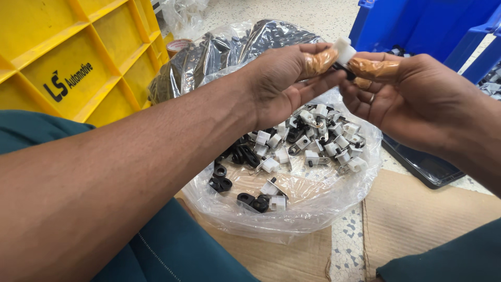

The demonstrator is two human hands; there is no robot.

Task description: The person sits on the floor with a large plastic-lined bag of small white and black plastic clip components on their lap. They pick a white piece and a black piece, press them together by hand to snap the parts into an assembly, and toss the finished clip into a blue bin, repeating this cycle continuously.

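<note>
Left hand (284, 78) and right hand (402, 91): taped fingertips pinching one small white-and-black clip part (344, 55) between them, raised. Below the hands: open clear bag (292, 214) of loose white and black parts (308, 143), many apparently unhandled. Left: yellow crate (78, 57). Right: blue bin (417, 26).

Left hand (284, 86) and right hand (404, 96) raised, taped fingertips meeting, each in pinching grip

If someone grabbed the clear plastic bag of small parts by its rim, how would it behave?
The clear plastic bag looks thin and crinkled, so probably floppy, sagging around its load. The loose white and black parts would likely slide together toward the lowest point.
</note>
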